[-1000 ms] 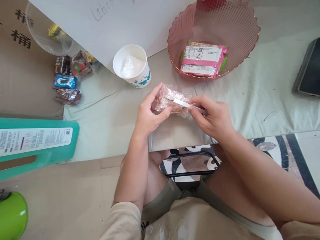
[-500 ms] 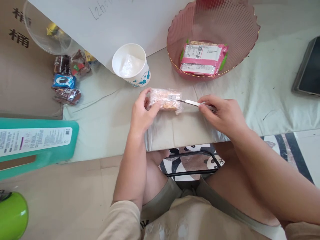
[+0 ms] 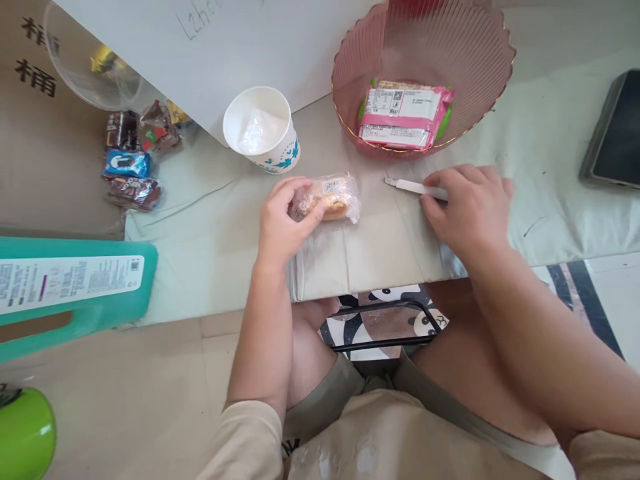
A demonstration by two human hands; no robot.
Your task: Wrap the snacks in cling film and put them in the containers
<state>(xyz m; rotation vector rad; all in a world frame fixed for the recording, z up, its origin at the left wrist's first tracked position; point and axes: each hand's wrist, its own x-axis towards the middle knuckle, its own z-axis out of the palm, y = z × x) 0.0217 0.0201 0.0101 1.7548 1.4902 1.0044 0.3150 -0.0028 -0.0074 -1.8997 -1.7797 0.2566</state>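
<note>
My left hand (image 3: 281,223) grips a small snack in a clear plastic wrapper (image 3: 334,197), pressing it down on the pale cloth-covered table (image 3: 210,233). My right hand (image 3: 470,207) rests on the table to the right, its fingers closed over the handle of a thin white knife-like tool (image 3: 410,187). The tool's tip points left and lies flat on the cloth, a short gap away from the wrapped snack.
A pink ribbed bowl (image 3: 450,60) with a pink packet (image 3: 403,116) stands behind. A white paper cup (image 3: 261,131) holds crumpled plastic. Wrapped snacks (image 3: 131,160) lie far left by a clear bowl (image 3: 85,73). A dark tablet (image 3: 613,133) lies right, a teal stool (image 3: 75,280) left.
My left hand lowered the wrapped snack to the table. My right hand drew the white tool away from the wrapper to the right and laid it flat.
</note>
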